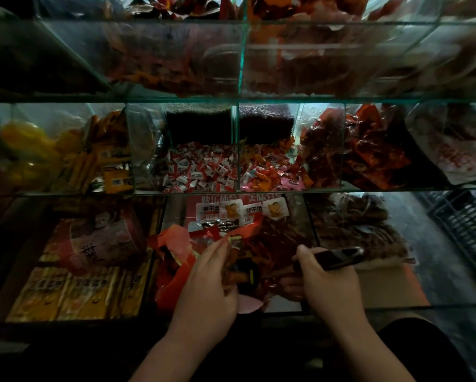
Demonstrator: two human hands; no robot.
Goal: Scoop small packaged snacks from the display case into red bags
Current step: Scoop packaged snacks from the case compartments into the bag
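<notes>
A thin red bag (173, 246) lies crumpled over the middle bottom compartment of the glass display case (239, 192). My left hand (206, 285) holds the bag's rim and keeps its mouth open. My right hand (325, 282) grips the dark handle of a scoop (339, 257), whose front end is hidden among dark red snack packets (281, 244) at the bag's mouth. A few brown and yellow packets (245, 274) sit between my two hands.
The case has glass-walled compartments in three tiers. Small red-and-white candies (201, 166) and pink and orange ones (270, 172) fill the middle tier. Yellow packs (74, 293) lie lower left, brown packets (358, 230) lower right. A dark crate (463, 224) stands far right.
</notes>
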